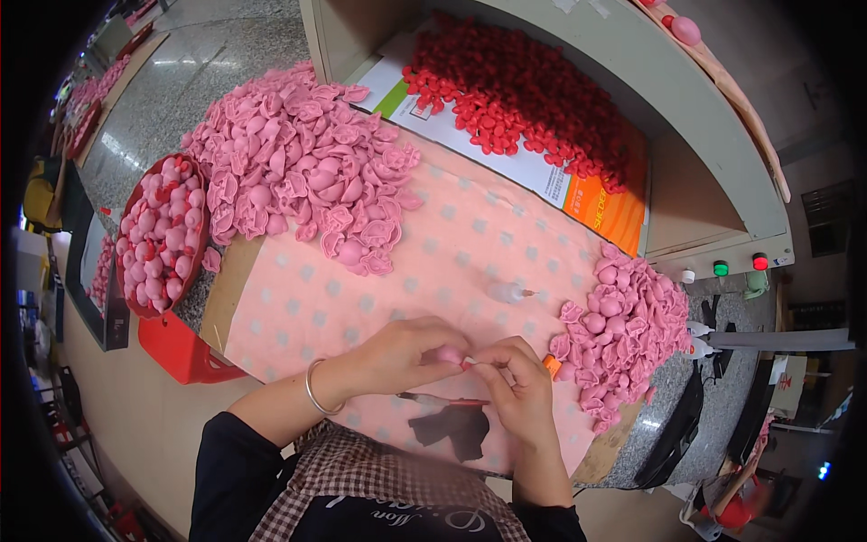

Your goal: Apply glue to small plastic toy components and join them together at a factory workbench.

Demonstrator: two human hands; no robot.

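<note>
Your two hands meet low in the middle of the view, just above your checked apron, over a pink cloth with pale dots (433, 262) that covers the worktop. Your left hand (402, 352), a thin metal bangle (313, 390) on its wrist, curls its fingers around a small soft pink moulded piece (449, 355) and pinches it. Your right hand (517, 379) comes in from the other side with its fingertips pressed against the same piece — the two hands touch there. An orange bit (551, 364) shows at the right hand's far edge; what it is cannot be told.

Just below your hands a dark scrap (456, 426) lies on the cloth, with a thin red-handled tool (442, 399) beside it. A small clear bottle with a pointed nozzle (510, 292) lies on the cloth above your hands.

To your right sits a heap of small pink moulded pieces (623, 330) — near the right hand but apart from it. A much larger pile of pink pieces (298, 167) spreads at upper left, and beside it a round red basket (194, 271) holds more. A mass of small red pieces (519, 90) lies on a sheet at the top.
</note>
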